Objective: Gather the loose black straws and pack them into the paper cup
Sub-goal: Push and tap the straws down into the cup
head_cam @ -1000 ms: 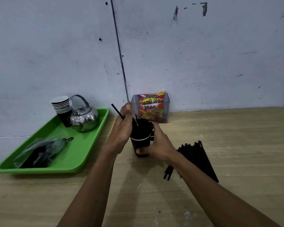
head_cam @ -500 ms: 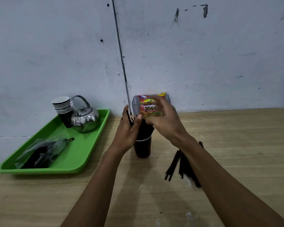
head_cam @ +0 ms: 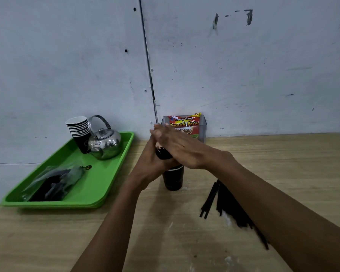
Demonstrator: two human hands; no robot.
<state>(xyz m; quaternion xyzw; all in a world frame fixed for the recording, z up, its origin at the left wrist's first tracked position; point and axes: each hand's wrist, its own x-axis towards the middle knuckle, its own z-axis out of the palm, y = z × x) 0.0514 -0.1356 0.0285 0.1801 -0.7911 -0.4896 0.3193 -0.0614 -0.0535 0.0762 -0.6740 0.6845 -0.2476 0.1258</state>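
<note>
A black paper cup [head_cam: 173,179] stands on the wooden table, filled with a bundle of black straws [head_cam: 163,154] that sticks up above its rim. My left hand [head_cam: 148,163] lies against the bundle's left side with its fingers pointing up. My right hand [head_cam: 178,148] lies flat across the bundle's top and right side, fingers straight. The bundle is pressed between both hands, which hide most of it. More loose black straws [head_cam: 223,203] lie on the table right of the cup, partly under my right forearm.
A green tray [head_cam: 98,185] at the left holds a stack of paper cups [head_cam: 78,128], a steel kettle [head_cam: 104,143] and a plastic bag [head_cam: 53,183] with dark contents. A clear box with a snack packet [head_cam: 185,124] stands against the wall behind the cup.
My right hand let go of the cup, rose and came down flat over the top of the straws. My left hand straightened against the bundle's side.
</note>
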